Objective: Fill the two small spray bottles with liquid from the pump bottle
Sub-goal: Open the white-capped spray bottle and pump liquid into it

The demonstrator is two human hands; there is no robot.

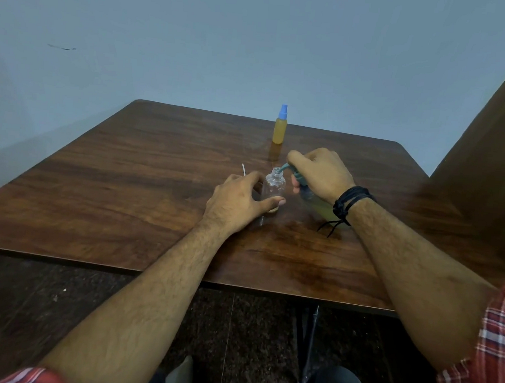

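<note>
Pump spout over open bottle, mid-table.
We are steadying the clear bottle with left hand curled; right hand is gripping the pump bottle; filled spray bottle is standing near the table's far edge.

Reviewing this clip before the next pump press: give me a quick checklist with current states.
1. Clear spray bottle uncapped: ok.
2. Left hand steadying it upright on the table: ok.
3. Pump nozzle at the bottle's mouth: ok.
4. Right hand on the pump bottle: ok.
5. Liquid left in pump bottle: ok, yellow visible.
6. Filled spray bottle capped, apart at the back: ok.
</note>
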